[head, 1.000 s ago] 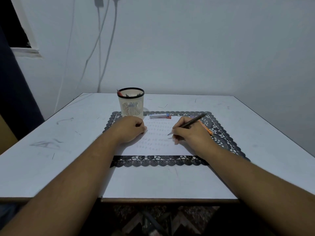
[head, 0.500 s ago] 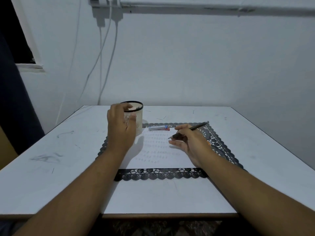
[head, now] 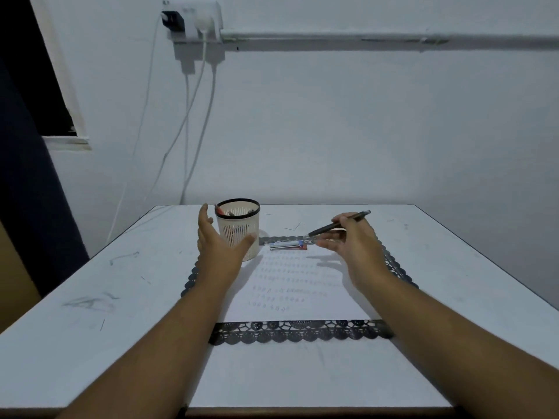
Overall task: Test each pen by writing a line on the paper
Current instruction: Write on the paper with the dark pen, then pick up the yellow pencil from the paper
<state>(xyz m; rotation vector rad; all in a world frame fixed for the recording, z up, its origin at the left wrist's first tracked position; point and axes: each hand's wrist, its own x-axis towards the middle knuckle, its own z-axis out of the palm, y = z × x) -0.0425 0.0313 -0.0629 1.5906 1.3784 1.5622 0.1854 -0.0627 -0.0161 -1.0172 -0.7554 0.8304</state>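
A white sheet of paper [head: 302, 297] with several rows of small pen marks lies on a black lace placemat [head: 302, 332]. My right hand [head: 354, 246] holds a dark pen [head: 338, 224] above the paper's far edge, tip pointing left and down, off the sheet. A white slotted pen cup with a black rim [head: 242, 228] stands at the mat's far left corner and has several pens inside. My left hand [head: 219, 246] is open, fingers spread around the cup's left and near side, thumb at its front. Whether it touches the cup is unclear.
A small blue-and-red box [head: 287, 245] lies flat at the paper's far edge, between cup and right hand. The white table [head: 90, 282] has scuff marks on the left. Cables hang down the wall [head: 193, 116] behind the table's far left corner.
My right hand has lifted the pen off the paper and carried it toward the far edge. My left hand left the paper, went to the cup and has opened wider. The camera has tilted upward.
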